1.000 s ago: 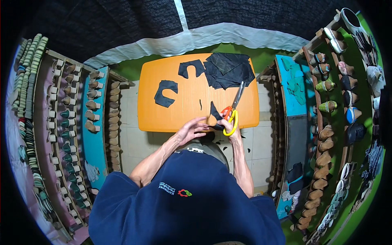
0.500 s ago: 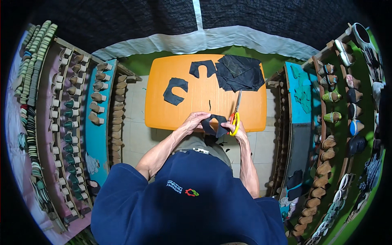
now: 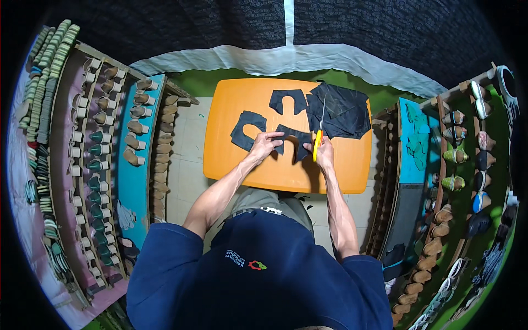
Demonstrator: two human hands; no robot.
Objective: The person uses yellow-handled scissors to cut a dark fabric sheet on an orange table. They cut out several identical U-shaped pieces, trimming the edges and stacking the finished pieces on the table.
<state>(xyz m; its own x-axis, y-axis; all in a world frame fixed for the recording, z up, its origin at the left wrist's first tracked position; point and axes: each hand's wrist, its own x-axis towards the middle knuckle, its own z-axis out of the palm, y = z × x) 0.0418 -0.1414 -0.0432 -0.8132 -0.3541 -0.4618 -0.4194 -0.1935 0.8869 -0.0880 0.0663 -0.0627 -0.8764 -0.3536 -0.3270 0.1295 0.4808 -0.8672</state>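
Note:
My left hand (image 3: 265,146) pinches the upper left corner of a black U-shaped cut piece (image 3: 295,135), which looks like fabric or thin leather, above the orange table (image 3: 264,176). In my right hand (image 3: 325,153) are yellow-handled scissors (image 3: 317,144), their blades pointing away from me over a pile of black sheets (image 3: 346,118). The right thumb and fingers are close to the piece's right side; whether they also grip it is hard to tell. Left of the held piece lies a black U-shaped piece (image 3: 243,124), and another black U-shaped piece (image 3: 279,100) rests farther back.
Racks of brown shoe lasts (image 3: 135,126) stand on the left, with striped soles (image 3: 55,71) piled at the far left. On the right, another rack carries shoes and lasts (image 3: 434,246). A dark curtain (image 3: 220,27) hangs behind the table. Dark scraps lie on the floor.
Both hands have moved forward from the table's near edge to over its middle, carrying the black piece and scissors. The piece's opening now faces me. The view has shifted slightly.

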